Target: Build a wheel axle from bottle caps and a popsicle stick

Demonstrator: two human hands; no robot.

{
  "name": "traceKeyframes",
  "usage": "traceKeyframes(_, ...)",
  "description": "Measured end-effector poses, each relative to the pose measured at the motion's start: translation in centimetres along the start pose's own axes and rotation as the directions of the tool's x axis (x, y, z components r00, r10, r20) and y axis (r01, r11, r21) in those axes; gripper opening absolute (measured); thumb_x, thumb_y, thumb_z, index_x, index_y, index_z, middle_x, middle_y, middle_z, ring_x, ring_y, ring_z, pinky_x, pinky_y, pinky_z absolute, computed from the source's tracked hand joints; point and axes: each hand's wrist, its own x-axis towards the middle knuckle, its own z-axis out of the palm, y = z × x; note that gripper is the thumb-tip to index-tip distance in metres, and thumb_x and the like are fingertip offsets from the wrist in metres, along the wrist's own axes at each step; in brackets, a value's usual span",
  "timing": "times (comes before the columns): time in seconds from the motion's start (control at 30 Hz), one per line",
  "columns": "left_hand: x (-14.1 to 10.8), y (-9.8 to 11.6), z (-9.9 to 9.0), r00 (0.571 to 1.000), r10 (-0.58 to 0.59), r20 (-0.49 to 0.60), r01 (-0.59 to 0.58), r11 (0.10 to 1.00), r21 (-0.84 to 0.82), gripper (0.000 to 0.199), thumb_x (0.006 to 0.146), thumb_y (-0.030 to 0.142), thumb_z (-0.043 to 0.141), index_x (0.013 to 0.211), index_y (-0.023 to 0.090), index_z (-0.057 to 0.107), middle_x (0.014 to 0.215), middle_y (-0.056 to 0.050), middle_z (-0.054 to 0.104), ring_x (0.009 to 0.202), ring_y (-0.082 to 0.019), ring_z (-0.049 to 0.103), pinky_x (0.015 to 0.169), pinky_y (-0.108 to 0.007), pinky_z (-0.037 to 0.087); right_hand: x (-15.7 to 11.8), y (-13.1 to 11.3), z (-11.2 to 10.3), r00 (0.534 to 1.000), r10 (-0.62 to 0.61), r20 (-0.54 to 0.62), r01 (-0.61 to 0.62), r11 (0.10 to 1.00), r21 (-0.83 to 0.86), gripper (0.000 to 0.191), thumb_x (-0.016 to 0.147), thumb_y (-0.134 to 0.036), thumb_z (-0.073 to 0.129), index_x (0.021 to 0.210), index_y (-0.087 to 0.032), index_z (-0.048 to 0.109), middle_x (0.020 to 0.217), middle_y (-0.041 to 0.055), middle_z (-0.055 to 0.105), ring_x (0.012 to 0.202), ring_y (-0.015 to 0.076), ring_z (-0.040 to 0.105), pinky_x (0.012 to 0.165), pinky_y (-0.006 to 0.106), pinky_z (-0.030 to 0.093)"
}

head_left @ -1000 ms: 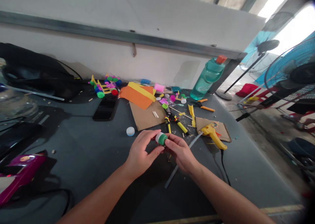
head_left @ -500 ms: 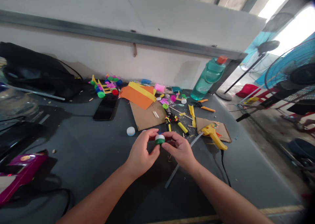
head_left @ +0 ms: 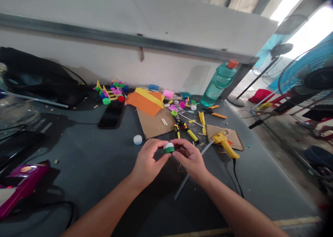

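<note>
Head view, hands [head_left: 148,159] together pinching a green-and-white cap [head_left: 169,147], dark workbench [head_left: 78,157], pedestal fan [head_left: 309,70]

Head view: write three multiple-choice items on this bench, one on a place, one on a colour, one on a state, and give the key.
1. Where is the phone?
A) On the orange paper
B) Beside the cardboard
C) Under the fan

2. What colour is the top of the bottle?
A) Orange
B) Blue
C) Purple

3. What state is the green-and-white cap in?
A) Lying on the bench
B) Held by one hand
C) Held between both hands

1 B: the phone lies flat just left of the cardboard.
2 A: an orange top sits on the teal bottle.
3 C: the left hand and right hand both grip it.
</note>
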Motion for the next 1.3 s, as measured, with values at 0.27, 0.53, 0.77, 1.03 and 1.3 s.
traceKeyframes(0.27, 0.13, 0.32, -0.15, 0.999, 0.040, -0.001, -0.040, 0.998, 0.038, 0.018, 0.080, 0.017, 0.066, 0.096, 0.020, 0.059, 0.090, -0.003, 0.062, 0.089, -0.018, 0.058, 0.079, -0.033, 0.048, -0.06, 0.33, -0.24, 0.997, -0.075, 0.009, 0.076, 0.986, -0.146, 0.021, 0.083, -0.024, 0.061, 0.103, -0.023, 0.063, 0.099, 0.0058, 0.066, 0.087, 0.0193, 0.061, 0.077, 0.031, 0.049)
traceKeyframes(0.53, 0.20, 0.40, -0.19, 1.000, 0.029, 0.009, -0.029, 0.999, 0.035, 0.017, 0.078, 0.016, 0.066, 0.093, 0.019, 0.058, 0.089, -0.003, 0.061, 0.088, -0.017, 0.057, 0.079, -0.032, 0.046, -0.17, 0.60, -0.29, 0.991, -0.129, 0.032, 0.132, 0.968, -0.213, 0.021, 0.085, -0.025, 0.057, 0.105, -0.021, 0.061, 0.098, 0.0067, 0.065, 0.089, 0.0191, 0.062, 0.079, 0.032, 0.050)
traceKeyframes(0.77, 0.04, 0.14, 0.22, 0.997, -0.073, 0.022, 0.073, 0.997, -0.004, 0.017, 0.080, 0.020, 0.065, 0.096, 0.020, 0.058, 0.092, -0.002, 0.061, 0.089, -0.017, 0.058, 0.081, -0.032, 0.048, 0.00, 0.60, -0.01, 0.998, -0.056, 0.007, 0.056, 0.992, -0.113, 0.023, 0.084, -0.027, 0.059, 0.105, -0.021, 0.061, 0.101, 0.0062, 0.065, 0.090, 0.0191, 0.061, 0.079, 0.032, 0.049)
traceKeyframes(1.03, -0.13, 0.09, 0.12, 0.992, -0.078, 0.097, 0.089, 0.989, -0.118, 0.037, 0.082, 0.027, 0.066, 0.116, 0.024, 0.053, 0.110, -0.005, 0.061, 0.100, -0.019, 0.059, 0.088, -0.035, 0.049, 0.46, 0.18, 0.24, 0.970, 0.244, 0.023, -0.235, 0.900, 0.368, 0.027, 0.078, -0.040, 0.066, 0.094, -0.018, 0.067, 0.084, 0.0035, 0.065, 0.073, 0.0145, 0.057, 0.061, 0.024, 0.048)
traceKeyframes(1.3, -0.21, 0.01, 0.34, 0.991, -0.095, 0.097, 0.106, 0.987, -0.122, 0.036, 0.083, 0.023, 0.063, 0.117, 0.022, 0.053, 0.112, -0.007, 0.060, 0.098, -0.019, 0.060, 0.088, -0.037, 0.051, 0.46, 0.02, -0.10, 0.906, 0.408, 0.111, -0.396, 0.727, 0.561, 0.027, 0.073, -0.038, 0.072, 0.088, -0.016, 0.071, 0.072, 0.0018, 0.062, 0.060, 0.0102, 0.053, 0.051, 0.020, 0.046)
